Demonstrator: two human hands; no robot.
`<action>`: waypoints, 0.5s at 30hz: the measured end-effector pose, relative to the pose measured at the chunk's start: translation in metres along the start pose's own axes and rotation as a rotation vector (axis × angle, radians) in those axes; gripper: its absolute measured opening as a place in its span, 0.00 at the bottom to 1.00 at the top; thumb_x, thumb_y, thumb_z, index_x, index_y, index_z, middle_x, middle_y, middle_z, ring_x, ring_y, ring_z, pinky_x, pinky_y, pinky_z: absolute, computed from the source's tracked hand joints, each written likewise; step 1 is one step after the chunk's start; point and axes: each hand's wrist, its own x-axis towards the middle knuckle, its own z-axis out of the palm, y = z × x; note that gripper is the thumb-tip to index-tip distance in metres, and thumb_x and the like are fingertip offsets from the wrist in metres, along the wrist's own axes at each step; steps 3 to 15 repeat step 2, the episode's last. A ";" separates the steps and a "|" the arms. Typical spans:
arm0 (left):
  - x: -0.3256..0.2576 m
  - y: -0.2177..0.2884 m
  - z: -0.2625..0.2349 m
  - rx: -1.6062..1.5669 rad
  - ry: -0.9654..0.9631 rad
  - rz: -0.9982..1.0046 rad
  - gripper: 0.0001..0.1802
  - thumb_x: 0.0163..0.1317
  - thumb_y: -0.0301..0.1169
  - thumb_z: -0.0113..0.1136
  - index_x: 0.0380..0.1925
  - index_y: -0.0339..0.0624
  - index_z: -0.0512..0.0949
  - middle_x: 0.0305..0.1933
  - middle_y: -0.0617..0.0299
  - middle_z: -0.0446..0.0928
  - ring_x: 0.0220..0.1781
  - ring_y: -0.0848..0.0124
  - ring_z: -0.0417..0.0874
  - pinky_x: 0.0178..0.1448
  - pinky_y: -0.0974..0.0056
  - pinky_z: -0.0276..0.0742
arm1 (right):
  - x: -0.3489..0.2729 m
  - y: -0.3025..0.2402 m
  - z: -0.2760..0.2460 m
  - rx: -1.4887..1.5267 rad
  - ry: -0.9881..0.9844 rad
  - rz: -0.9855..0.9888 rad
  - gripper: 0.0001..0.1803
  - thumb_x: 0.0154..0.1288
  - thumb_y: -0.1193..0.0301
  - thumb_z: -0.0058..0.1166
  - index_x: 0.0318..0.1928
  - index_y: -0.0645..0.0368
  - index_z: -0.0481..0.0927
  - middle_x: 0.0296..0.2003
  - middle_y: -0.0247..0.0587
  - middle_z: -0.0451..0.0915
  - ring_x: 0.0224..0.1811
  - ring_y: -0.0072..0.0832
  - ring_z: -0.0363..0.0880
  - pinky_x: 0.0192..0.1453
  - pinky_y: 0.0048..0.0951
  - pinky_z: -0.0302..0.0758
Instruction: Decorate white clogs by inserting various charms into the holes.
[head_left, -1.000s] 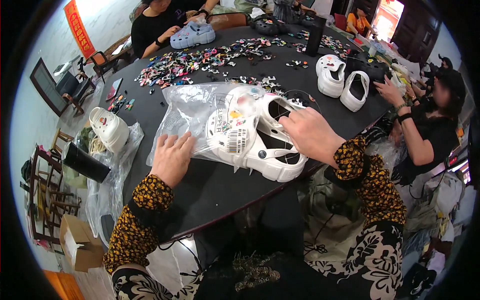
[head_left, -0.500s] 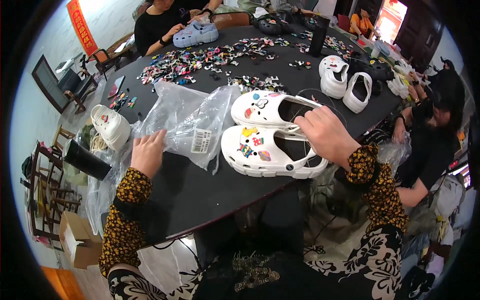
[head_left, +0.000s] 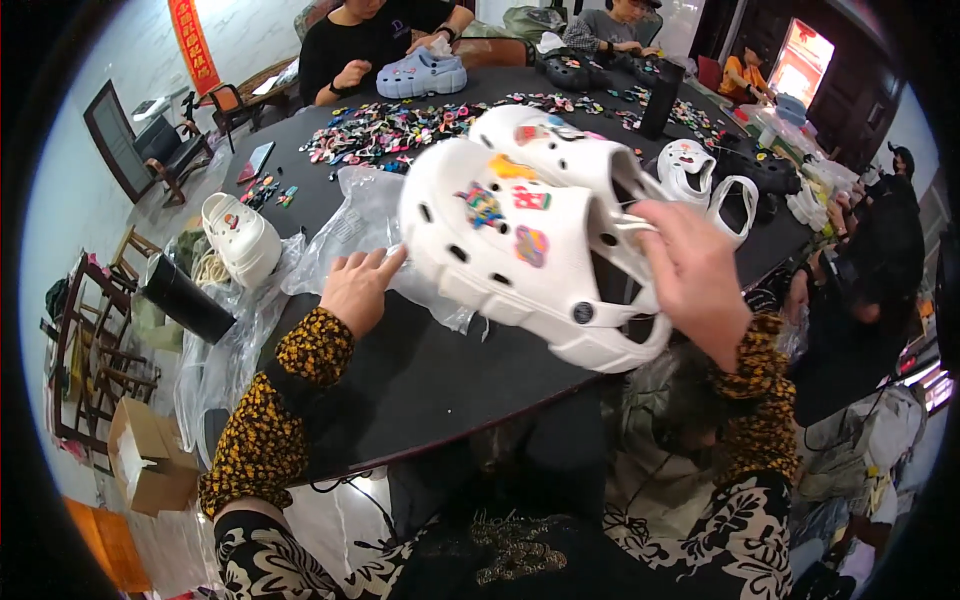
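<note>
A pair of white clogs [head_left: 520, 240] with colourful charms on the toes is lifted off the table. My right hand [head_left: 697, 278] is closed round their inner straps, so both clogs hang from it, tilted with the toes toward the left. The nearer clog partly covers the farther one. My left hand [head_left: 360, 290] lies over the clear plastic bag [head_left: 345, 225] with its fingers stretched out. Its index finger reaches to the toe of the nearer clog; whether it touches is unclear. No object shows in that hand.
Loose charms [head_left: 375, 135] are heaped across the black table [head_left: 430, 390]. A white clog [head_left: 242, 240] and a black cylinder [head_left: 187, 298] stand at the left. More white clogs [head_left: 687, 170] sit at the right. A person opposite handles a blue clog [head_left: 422, 75].
The white clogs have risen off the table toward me in my right hand and tilted. My left hand has moved right, toward their toes. The view has shifted slightly.
</note>
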 end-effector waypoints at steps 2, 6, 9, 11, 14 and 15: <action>0.006 -0.002 -0.001 0.010 -0.073 -0.025 0.33 0.56 0.22 0.51 0.65 0.50 0.67 0.56 0.57 0.75 0.57 0.59 0.75 0.59 0.54 0.68 | 0.005 -0.005 0.008 0.031 0.018 -0.004 0.11 0.64 0.78 0.50 0.46 0.64 0.78 0.37 0.52 0.79 0.37 0.47 0.79 0.41 0.39 0.75; 0.006 -0.002 -0.001 0.010 -0.073 -0.025 0.33 0.56 0.22 0.51 0.65 0.50 0.67 0.56 0.57 0.75 0.57 0.59 0.75 0.59 0.54 0.68 | 0.005 -0.005 0.008 0.031 0.018 -0.004 0.11 0.64 0.78 0.50 0.46 0.64 0.78 0.37 0.52 0.79 0.37 0.47 0.79 0.41 0.39 0.75; 0.006 -0.002 -0.001 0.010 -0.073 -0.025 0.33 0.56 0.22 0.51 0.65 0.50 0.67 0.56 0.57 0.75 0.57 0.59 0.75 0.59 0.54 0.68 | 0.005 -0.005 0.008 0.031 0.018 -0.004 0.11 0.64 0.78 0.50 0.46 0.64 0.78 0.37 0.52 0.79 0.37 0.47 0.79 0.41 0.39 0.75; 0.006 -0.002 -0.001 0.010 -0.073 -0.025 0.33 0.56 0.22 0.51 0.65 0.50 0.67 0.56 0.57 0.75 0.57 0.59 0.75 0.59 0.54 0.68 | 0.005 -0.005 0.008 0.031 0.018 -0.004 0.11 0.64 0.78 0.50 0.46 0.64 0.78 0.37 0.52 0.79 0.37 0.47 0.79 0.41 0.39 0.75; 0.006 -0.002 -0.001 0.010 -0.073 -0.025 0.33 0.56 0.22 0.51 0.65 0.50 0.67 0.56 0.57 0.75 0.57 0.59 0.75 0.59 0.54 0.68 | 0.005 -0.005 0.008 0.031 0.018 -0.004 0.11 0.64 0.78 0.50 0.46 0.64 0.78 0.37 0.52 0.79 0.37 0.47 0.79 0.41 0.39 0.75; 0.006 -0.002 -0.001 0.010 -0.073 -0.025 0.33 0.56 0.22 0.51 0.65 0.50 0.67 0.56 0.57 0.75 0.57 0.59 0.75 0.59 0.54 0.68 | 0.005 -0.005 0.008 0.031 0.018 -0.004 0.11 0.64 0.78 0.50 0.46 0.64 0.78 0.37 0.52 0.79 0.37 0.47 0.79 0.41 0.39 0.75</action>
